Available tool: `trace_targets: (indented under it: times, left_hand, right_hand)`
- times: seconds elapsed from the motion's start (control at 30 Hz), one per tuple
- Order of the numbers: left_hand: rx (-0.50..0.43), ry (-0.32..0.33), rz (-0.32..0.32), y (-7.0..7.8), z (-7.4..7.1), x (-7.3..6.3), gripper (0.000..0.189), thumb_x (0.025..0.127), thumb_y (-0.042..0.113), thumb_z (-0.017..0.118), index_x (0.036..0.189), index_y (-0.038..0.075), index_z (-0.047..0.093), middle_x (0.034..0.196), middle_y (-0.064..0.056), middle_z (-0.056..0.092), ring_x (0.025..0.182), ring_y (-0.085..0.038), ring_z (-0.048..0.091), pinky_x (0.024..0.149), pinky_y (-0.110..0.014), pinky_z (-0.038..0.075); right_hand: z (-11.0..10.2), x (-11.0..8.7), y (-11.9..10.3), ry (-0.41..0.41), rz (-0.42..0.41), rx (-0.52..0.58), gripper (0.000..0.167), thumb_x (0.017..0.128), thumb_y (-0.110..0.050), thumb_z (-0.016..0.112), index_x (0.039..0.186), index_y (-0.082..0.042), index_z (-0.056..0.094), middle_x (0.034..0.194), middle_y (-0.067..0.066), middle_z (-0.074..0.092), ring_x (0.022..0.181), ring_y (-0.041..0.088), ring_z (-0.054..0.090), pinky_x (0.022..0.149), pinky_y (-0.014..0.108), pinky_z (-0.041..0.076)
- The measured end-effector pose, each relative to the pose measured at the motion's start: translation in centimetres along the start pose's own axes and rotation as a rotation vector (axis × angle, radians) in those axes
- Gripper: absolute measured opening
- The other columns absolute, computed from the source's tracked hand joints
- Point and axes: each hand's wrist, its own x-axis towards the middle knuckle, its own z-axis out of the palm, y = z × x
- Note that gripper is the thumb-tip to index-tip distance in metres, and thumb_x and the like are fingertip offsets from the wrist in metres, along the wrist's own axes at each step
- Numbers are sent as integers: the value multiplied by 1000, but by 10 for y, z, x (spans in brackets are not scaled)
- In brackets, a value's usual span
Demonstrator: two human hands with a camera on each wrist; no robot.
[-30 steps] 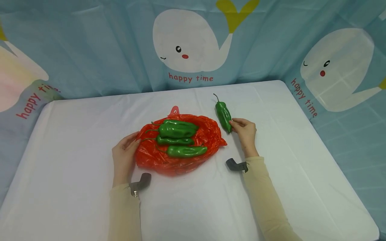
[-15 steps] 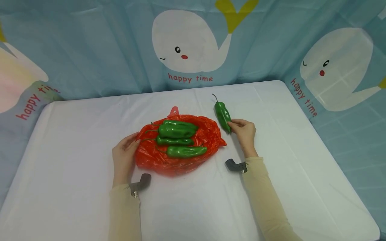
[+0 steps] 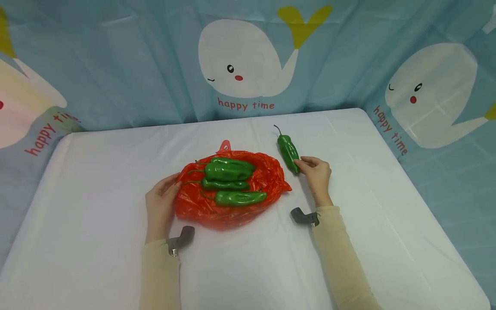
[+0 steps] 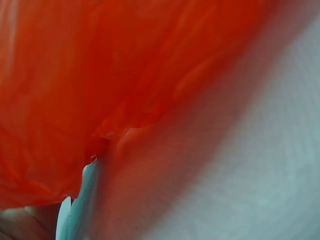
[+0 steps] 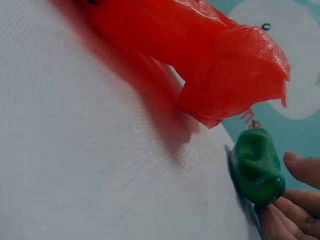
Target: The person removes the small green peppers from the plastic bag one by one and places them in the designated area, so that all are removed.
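Note:
A crumpled red plastic bag (image 3: 267,172) lies spread on the white table with several green peppers (image 3: 228,172) on it, their stems to the left. My left hand (image 3: 159,202) pinches the bag's left rim; in the left wrist view the red plastic (image 4: 100,75) covers most of the fingers. Right of the bag, a single green pepper (image 3: 287,150) lies with its stem toward the back. My right hand (image 3: 317,176) is at its near end. In the right wrist view one digit stands apart from this pepper (image 5: 257,165), while other fingers (image 5: 295,210) touch its side.
The white-covered table (image 3: 89,215) ends at a blue curtain (image 3: 155,64) printed with whales. A dark wrist camera (image 3: 304,216) sits at the right cuff, another at the left cuff.
The head view has shifted slightly, with the whole scene lower in it. The bag, peppers and both hands keep nearly the same places.

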Motion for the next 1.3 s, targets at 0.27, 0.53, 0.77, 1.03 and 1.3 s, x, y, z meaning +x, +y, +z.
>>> trace_targets:
  times: [0.27, 0.53, 0.77, 1.03, 1.3]
  left_hand:
    - [-20, 12, 0, -1, -2, -1, 34, 92, 22, 62, 125, 12, 63, 121, -6, 63, 113, -13, 56, 90, -17, 46]
    - [-22, -3, 16, 0, 0, 0, 34, 93, 24, 61, 125, 12, 62, 122, -6, 63, 114, -13, 56, 93, -19, 45]
    - [-15, -4, -1, -2, -1, 1, 35, 93, 25, 61, 126, 13, 62, 123, -5, 62, 115, -12, 55, 94, -20, 45]
    - [-21, -6, 2, -3, -2, 1, 34, 93, 22, 62, 126, 12, 62, 123, -5, 63, 115, -12, 55, 93, -20, 45]
    - [-30, 6, 20, 0, -1, 0, 34, 92, 19, 62, 125, 9, 62, 122, -7, 63, 113, -11, 57, 90, -17, 46]
  right_hand:
    - [-5, 1, -1, -20, -32, 72, 36, 83, -11, 72, 112, 8, 64, 105, 23, 66, 78, 3, 65, 72, 18, 53]
    - [-10, 0, -11, 3, -158, 87, 35, 82, -12, 74, 110, 7, 66, 105, 21, 67, 83, 2, 65, 77, 17, 51]
    - [-9, -6, -22, -50, -201, 136, 36, 81, -10, 75, 111, 8, 65, 105, 22, 67, 84, 5, 65, 78, 18, 52]
    - [-2, -22, -35, -295, -226, 162, 36, 82, -4, 72, 114, 9, 62, 108, 19, 67, 92, 11, 66, 84, 21, 51]
    - [8, -33, -46, -630, -238, 143, 33, 82, 6, 68, 113, 11, 62, 110, 26, 64, 93, 23, 67, 80, 27, 54]
